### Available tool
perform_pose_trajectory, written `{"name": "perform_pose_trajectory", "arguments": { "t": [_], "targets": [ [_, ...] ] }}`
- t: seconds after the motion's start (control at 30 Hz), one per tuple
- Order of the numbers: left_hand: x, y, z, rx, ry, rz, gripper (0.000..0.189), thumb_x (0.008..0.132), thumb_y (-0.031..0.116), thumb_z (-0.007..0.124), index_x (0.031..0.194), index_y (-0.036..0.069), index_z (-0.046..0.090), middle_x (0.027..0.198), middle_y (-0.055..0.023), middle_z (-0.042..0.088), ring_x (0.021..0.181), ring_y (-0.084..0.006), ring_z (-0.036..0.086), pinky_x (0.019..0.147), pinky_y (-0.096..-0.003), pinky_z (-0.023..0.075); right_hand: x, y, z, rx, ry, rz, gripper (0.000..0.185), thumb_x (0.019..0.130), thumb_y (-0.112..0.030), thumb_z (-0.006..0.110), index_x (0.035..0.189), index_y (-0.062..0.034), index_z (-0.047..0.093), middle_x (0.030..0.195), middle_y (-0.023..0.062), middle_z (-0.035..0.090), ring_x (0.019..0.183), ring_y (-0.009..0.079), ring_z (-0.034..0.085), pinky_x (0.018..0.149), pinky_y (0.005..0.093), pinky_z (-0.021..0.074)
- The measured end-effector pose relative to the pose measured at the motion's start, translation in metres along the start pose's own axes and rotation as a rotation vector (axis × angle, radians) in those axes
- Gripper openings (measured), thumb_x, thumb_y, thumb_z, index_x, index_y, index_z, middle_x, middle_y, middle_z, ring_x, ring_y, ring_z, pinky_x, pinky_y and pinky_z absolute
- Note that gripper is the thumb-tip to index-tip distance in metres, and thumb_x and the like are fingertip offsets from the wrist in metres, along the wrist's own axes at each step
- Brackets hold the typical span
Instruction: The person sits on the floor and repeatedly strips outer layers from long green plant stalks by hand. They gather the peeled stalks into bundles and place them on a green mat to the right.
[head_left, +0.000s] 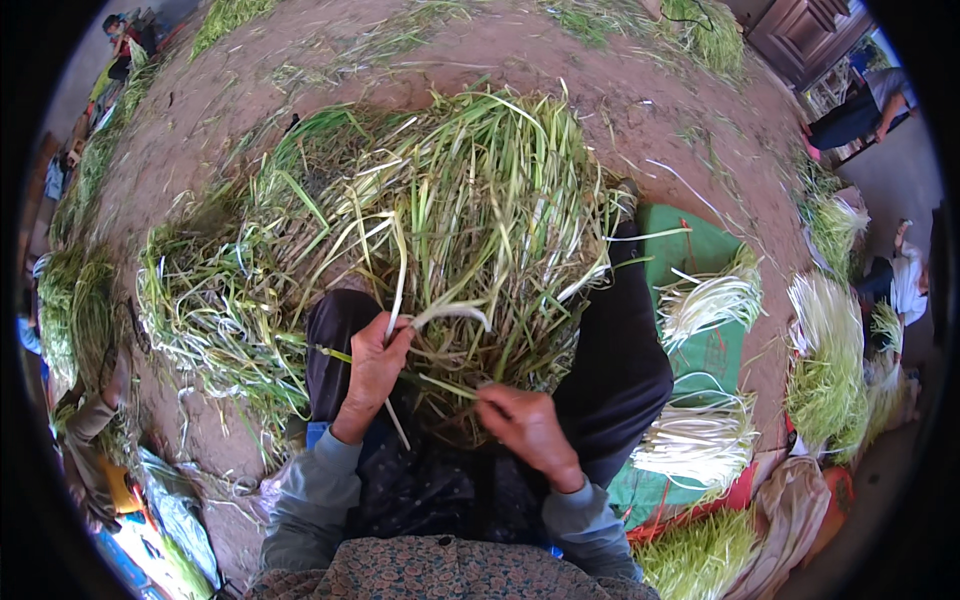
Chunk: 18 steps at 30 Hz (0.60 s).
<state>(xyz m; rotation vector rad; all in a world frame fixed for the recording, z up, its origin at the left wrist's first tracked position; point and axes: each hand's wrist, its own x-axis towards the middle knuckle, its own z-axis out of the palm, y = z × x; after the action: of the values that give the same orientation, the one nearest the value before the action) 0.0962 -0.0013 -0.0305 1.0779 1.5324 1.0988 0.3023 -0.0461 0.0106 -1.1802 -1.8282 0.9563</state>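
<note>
Between the knees lies a big heap of long green and yellowish plant stalks (480, 217), partly withered. My left hand (375, 364), above the left thigh, is closed on a pale stalk (400, 262) that stands up from the fist, its lower end hanging below. A curled whitish stalk (457, 309) lies right beside its fingertips. My right hand (521, 424) is at the near edge of the heap, its thumb and fingers pinching the end of a thin green stalk (448, 385). Some of its fingertips are hard to make out. The hands are apart.
On the right, bundles of white stalks (697, 442) rest on a green woven sheet (694, 360). More bundles (829, 360) lie farther right. Other people sit or stand at both sides, one by a wooden door (799, 37). Clear plastic (176, 510) lies at lower left.
</note>
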Motion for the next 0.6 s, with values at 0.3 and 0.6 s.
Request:
{"name": "perform_pose_trajectory", "arguments": {
  "t": [0.3, 0.6],
  "targets": [
    [-0.005, 0.022, -0.005, -0.550, -0.154, -0.267, 0.004, 0.083, 0.006, 0.055, 0.084, 0.003, 0.053, 0.047, 0.0016, 0.042, 0.034, -0.0045, 0.033, 0.032, -0.0190, 0.0207, 0.020, 0.011, -0.017, 0.358, 0.355, 0.401, 0.037, 0.084, -0.006, 0.052, 0.119, -0.0011, 0.042, 0.071, 0.0066, 0.059, 0.056, 0.0083, 0.054, 0.047, 0.0191, 0.0449],
    [-0.012, 0.025, -0.002, -0.422, -0.106, -0.212, 0.004, 0.082, 0.007, 0.055, 0.082, 0.003, 0.056, 0.046, 0.0031, 0.041, 0.034, -0.0038, 0.031, 0.031, -0.0193, 0.0207, 0.060, 0.026, 0.062, 1.027, 0.135, 0.612, 0.015, 0.085, -0.016, 0.055, 0.091, -0.0028, 0.057, 0.052, -0.0020, 0.048, 0.039, 0.0060, 0.042, 0.035, 0.0184, 0.0324]
  ]
}}
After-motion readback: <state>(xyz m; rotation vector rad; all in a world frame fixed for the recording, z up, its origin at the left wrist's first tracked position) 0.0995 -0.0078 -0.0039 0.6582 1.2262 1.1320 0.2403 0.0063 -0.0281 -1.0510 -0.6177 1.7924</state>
